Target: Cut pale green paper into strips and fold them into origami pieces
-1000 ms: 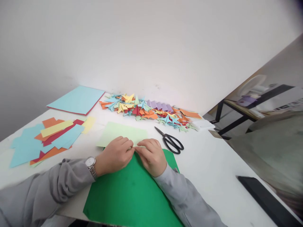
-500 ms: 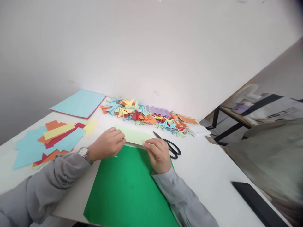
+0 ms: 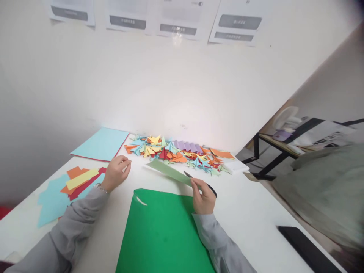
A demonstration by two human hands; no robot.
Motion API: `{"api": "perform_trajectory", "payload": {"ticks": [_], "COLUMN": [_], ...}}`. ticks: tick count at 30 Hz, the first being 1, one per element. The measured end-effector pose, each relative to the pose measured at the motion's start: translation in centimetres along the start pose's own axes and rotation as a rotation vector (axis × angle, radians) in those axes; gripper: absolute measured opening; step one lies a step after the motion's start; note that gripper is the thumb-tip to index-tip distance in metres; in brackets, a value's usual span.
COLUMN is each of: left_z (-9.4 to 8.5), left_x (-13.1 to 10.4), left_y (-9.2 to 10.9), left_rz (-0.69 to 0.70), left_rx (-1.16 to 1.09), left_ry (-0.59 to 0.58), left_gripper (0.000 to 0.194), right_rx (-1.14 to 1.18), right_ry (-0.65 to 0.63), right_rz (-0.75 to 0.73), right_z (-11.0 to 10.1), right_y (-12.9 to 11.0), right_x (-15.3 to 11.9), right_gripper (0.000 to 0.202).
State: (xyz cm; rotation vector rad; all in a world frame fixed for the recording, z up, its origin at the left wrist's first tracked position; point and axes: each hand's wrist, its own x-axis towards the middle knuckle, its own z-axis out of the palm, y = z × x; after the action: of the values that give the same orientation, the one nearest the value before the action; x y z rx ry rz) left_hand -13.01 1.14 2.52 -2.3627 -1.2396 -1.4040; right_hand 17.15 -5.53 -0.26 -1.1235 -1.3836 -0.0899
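Observation:
My right hand (image 3: pixel 204 197) pinches one end of a pale green paper strip (image 3: pixel 167 171) between thumb and fingers. The strip is raised at a slant and its other end points left, free. Scissors (image 3: pixel 212 189) lie behind that hand, mostly hidden by it; a blade tip and part of a black handle show. My left hand (image 3: pixel 115 173) is off the strip, over the table, fingers curled together with nothing visible in them. In front of me lies a green sheet (image 3: pixel 162 235), with a thin white sliver (image 3: pixel 141 201) near its far left corner.
Small folded paper pieces (image 3: pixel 173 153) are heaped along the wall, with a purple pleated paper (image 3: pixel 187 146) among them. Coloured paper cuttings (image 3: pixel 54 197) lie left, below a light blue stack (image 3: pixel 101 143). A black flat object (image 3: pixel 307 248) sits at the right edge.
My left hand has let go of the pale green strip and moved left. My right hand keeps its end, and the strip is now tilted up. The view has tipped upward, showing posters.

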Motion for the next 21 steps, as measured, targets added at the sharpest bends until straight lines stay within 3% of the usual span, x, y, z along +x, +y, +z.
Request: {"api": "perform_trajectory", "payload": {"ticks": [2, 4, 6, 8, 12, 18, 21], "left_z": [0.7, 1.4, 2.0, 2.3, 2.8, 3.8, 4.0], "left_x": [-0.1, -0.1, 0.0, 0.3, 1.1, 1.2, 0.5], "left_y": [0.6, 2.1, 3.9, 5.6, 7.3, 7.5, 7.4], "left_rz": [-0.327, -0.641, -0.81, -0.877, -0.887, -1.031, -1.068], "left_rx": [-0.305, -0.706, -1.096, -1.336, -1.5, -1.516, -1.479], "left_ry": [0.05, -0.02, -0.132, -0.231, -0.301, -0.125, -0.161], "left_gripper": [0.015, 0.026, 0.041, 0.044, 0.043, 0.051, 0.045], "right_rx": [0.071, 0.215, 0.413, 0.618, 0.867, 0.69, 0.625], "right_ry": [0.054, 0.068, 0.044, 0.035, 0.028, -0.112, -0.236], "right_rz": [0.198, 0.425, 0.647, 0.832, 1.034, 1.021, 0.976], "right_z": [0.3, 0.9, 1.6, 2.2, 3.0, 2.9, 2.6], "right_y": [-0.3, -0.7, -1.2, -1.7, -2.6, -1.8, -1.2], "right_x": [-0.1, -0.3, -0.4, -0.6, -0.5, -0.3, -0.6], "right_gripper": [0.013, 0.019, 0.023, 0.026, 0.027, 0.028, 0.034]}}
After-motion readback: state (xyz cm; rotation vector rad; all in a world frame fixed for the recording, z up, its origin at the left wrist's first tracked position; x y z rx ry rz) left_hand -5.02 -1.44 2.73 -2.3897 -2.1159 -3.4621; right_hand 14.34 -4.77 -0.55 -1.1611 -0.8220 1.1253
